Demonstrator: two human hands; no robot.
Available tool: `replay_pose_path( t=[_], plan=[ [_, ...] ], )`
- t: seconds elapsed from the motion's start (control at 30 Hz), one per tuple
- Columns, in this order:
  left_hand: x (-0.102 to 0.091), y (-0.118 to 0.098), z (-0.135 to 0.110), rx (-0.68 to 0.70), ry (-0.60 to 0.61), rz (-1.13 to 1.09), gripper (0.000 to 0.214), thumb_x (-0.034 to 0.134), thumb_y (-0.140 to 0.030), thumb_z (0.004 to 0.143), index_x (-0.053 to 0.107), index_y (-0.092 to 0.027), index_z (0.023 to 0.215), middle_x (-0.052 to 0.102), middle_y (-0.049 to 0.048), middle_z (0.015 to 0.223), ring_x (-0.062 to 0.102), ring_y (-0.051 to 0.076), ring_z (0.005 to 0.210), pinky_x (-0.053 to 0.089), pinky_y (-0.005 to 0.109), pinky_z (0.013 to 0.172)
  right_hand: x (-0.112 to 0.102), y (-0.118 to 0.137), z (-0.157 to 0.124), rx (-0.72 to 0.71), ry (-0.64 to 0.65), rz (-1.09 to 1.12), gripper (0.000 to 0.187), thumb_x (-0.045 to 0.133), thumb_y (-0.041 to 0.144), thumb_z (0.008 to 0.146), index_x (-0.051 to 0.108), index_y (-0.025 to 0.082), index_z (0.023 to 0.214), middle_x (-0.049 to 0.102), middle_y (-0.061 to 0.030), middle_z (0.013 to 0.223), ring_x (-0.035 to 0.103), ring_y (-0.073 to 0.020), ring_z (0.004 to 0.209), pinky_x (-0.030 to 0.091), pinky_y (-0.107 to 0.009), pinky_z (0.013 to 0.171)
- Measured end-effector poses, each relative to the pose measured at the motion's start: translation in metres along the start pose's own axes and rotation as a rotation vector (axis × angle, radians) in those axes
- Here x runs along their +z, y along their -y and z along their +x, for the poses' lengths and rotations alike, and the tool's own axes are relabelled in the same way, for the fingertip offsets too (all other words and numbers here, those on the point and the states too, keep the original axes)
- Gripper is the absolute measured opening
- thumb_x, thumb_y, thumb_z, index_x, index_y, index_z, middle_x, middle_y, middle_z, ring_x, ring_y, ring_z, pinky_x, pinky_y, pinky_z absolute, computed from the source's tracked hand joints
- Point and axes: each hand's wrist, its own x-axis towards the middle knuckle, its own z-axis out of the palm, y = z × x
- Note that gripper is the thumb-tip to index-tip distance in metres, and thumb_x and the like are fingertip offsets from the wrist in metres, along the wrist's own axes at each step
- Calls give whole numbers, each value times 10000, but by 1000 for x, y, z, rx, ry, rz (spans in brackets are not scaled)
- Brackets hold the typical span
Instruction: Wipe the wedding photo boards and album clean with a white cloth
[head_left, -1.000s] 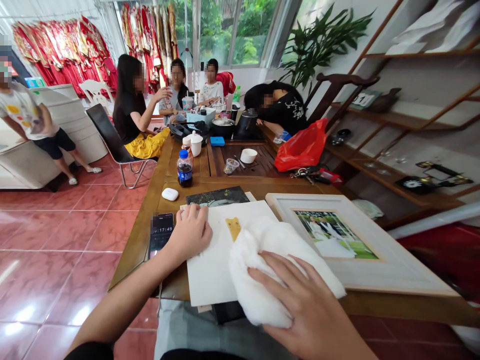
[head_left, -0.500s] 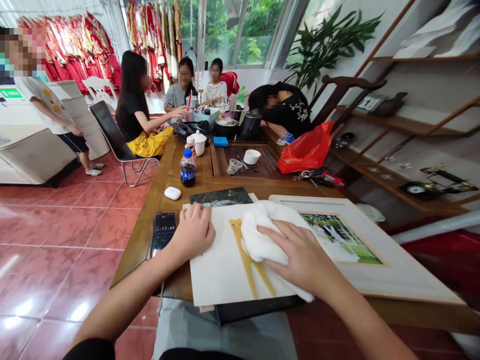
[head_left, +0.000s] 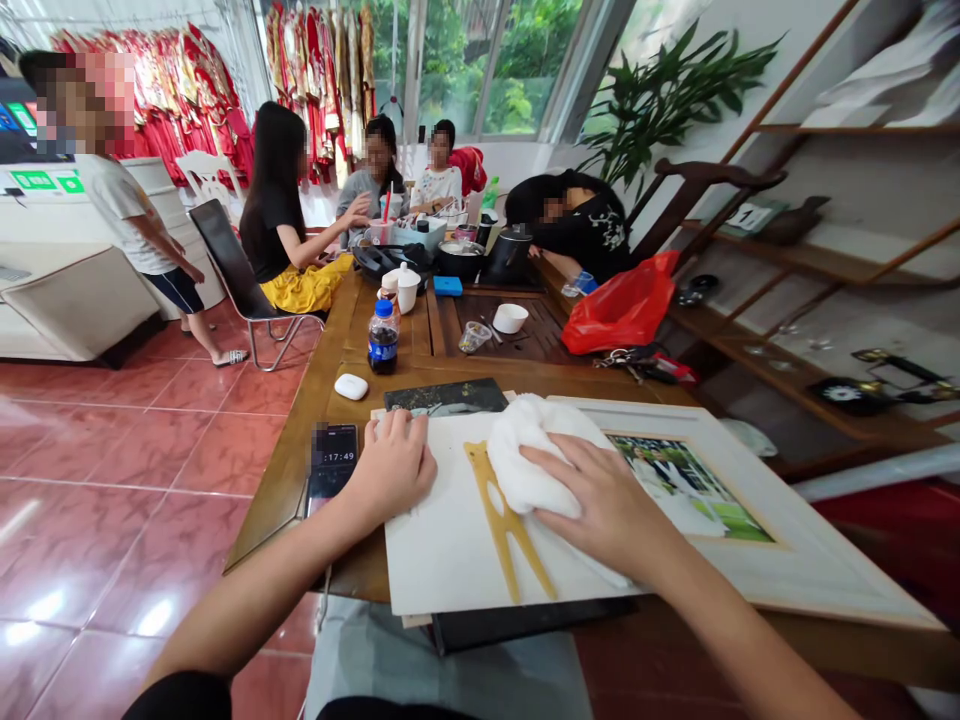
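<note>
My right hand [head_left: 611, 510] is closed on a bunched white cloth [head_left: 529, 455] and presses it onto a white board [head_left: 442, 545]. Beside the cloth lies a flat yellow forked piece [head_left: 499, 525], with two long prongs pointing toward me; the cloth covers part of its right side. At the board's upper left corner, my left hand [head_left: 397, 460] holds the board down with bent fingers. A dark flat panel [head_left: 517, 625] sticks out from under the board's near edge. Another dark panel [head_left: 450, 395] shows beyond the far edge.
A framed photo [head_left: 817, 580] lies to the right. A phone [head_left: 334, 460], white earbud case [head_left: 351, 387] and cola bottle [head_left: 382, 340] stand left. Farther back are a white bowl [head_left: 510, 318], a red bag [head_left: 622, 310] and keys [head_left: 626, 360]. Several people sit around the table's far end.
My right hand and the cloth have shifted slightly up the board, baring more of the yellow piece. My left hand stays put. The person standing at left has stepped.
</note>
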Motion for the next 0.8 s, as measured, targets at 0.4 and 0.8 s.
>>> replay_pose_path(
  t=[0.4,0.8],
  plan=[
    [-2,-1,1,7,21,17,390,388,-262,986,500,-126,1334,543,160,1261,492,314,1185,372,494,1051,-13,14,-53,-48,-13,10,501,569,399,843,644,233,1310,596,-171,1343,546,-368,1200,454,-517,938],
    [-2,-1,-1,12,7,14,366,388,-256,977,510,-136,1301,552,168,1242,497,320,1178,391,510,1031,5,-2,54,19,101,62,525,517,439,922,569,232,1402,550,-181,1421,493,-364,1293,414,-555,998]
  ],
)
